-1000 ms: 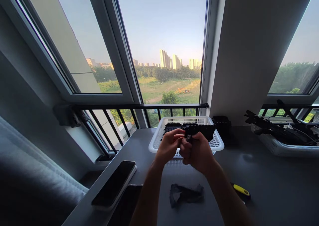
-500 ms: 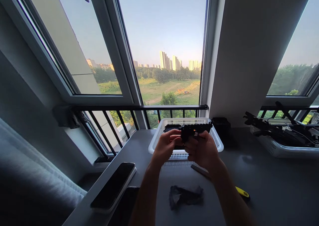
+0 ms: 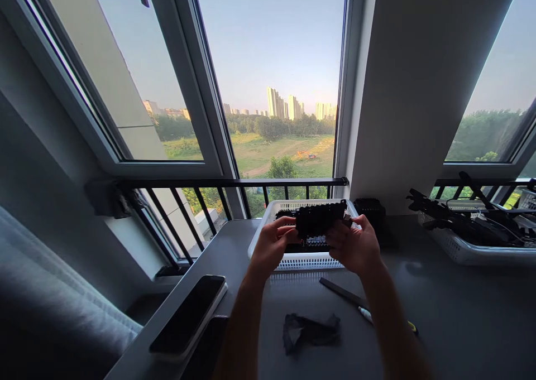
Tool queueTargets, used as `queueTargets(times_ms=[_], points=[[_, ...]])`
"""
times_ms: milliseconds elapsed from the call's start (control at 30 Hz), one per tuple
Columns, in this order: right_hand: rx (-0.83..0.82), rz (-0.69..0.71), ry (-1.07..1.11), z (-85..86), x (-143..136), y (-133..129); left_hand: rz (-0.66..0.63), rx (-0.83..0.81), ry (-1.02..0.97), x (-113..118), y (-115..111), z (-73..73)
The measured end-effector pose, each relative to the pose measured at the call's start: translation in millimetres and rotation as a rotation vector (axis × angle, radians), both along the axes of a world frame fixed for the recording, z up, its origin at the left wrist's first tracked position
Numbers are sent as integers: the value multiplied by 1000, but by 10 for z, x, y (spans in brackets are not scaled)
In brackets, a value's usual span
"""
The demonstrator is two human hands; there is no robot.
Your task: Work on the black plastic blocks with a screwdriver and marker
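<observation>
A flat, dark rectangular part with notched edges (image 3: 320,217) is held up over the white basket (image 3: 310,263). My left hand (image 3: 272,246) is closed on its left end, thumb and fingers pinching it. At the other end, my right hand (image 3: 355,246) has its fingers curled against the part's lower right side. A small greyish bit shows near the right thumb; I cannot make out what it is. Below the part, more dark pieces lie in the basket, partly hidden by both hands.
A crumpled dark cloth or wrapper (image 3: 312,332) lies on the grey table. Beside my right forearm are a flat dark strip (image 3: 341,292) and a white-tipped tool (image 3: 365,314). Phones (image 3: 190,313) lie at left. Another basket (image 3: 473,251) with dark parts stands right, near a dark block (image 3: 371,210).
The dark part has turned so its broad face shows. My right hand has moved to the right, farther from my left hand, uncovering more of the strip on the table.
</observation>
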State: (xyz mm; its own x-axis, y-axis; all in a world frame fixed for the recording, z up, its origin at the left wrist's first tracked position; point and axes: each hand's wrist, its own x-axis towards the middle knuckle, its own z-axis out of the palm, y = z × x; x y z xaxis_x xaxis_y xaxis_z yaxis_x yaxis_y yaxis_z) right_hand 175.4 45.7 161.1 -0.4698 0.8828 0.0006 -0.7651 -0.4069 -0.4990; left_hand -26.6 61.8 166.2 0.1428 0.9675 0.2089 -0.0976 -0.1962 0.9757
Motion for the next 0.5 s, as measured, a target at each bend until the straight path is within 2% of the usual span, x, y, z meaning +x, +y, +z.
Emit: queueTargets(times_ms=[167, 367, 500], points=[[3, -6, -3, 3, -15, -7, 7, -2, -10, 10, 0, -5], [34, 66, -66, -2, -208, -42, 16, 22, 25, 77, -21, 0], [73, 106, -96, -33, -351, -68, -40, 43, 71, 131, -38, -7]])
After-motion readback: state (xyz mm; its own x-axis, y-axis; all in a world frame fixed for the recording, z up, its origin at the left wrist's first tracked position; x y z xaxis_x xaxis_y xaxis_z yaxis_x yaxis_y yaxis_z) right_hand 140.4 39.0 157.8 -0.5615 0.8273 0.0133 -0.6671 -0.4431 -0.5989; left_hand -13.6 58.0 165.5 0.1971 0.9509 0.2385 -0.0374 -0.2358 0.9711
